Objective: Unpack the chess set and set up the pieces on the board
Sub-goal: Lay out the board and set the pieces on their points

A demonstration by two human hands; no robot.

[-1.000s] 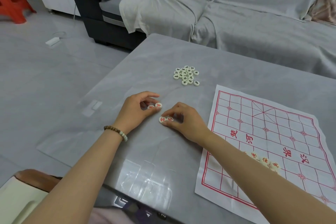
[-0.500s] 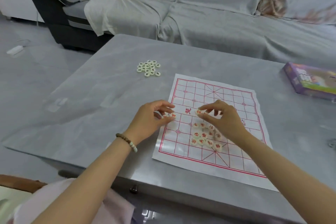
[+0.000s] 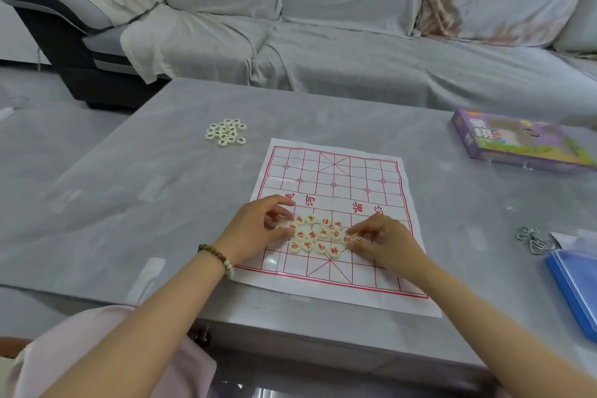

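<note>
Left hand (image 3: 258, 229), right hand (image 3: 384, 244), each pinching red pieces (image 3: 318, 237) (clustered), paper board (image 3: 339, 178)

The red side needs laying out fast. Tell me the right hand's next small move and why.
Probably carry the red piece that the right hand pinches to a crossing on the board's nearest row: the red pile lies bunched in the near half, and that row shows no piece yet.

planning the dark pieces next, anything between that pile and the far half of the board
Nothing visible does. The dark-lettered pile lies on bare table off the far left corner of the board, and the far half's grid holds no pieces. The purple box sits well to the right.
</note>
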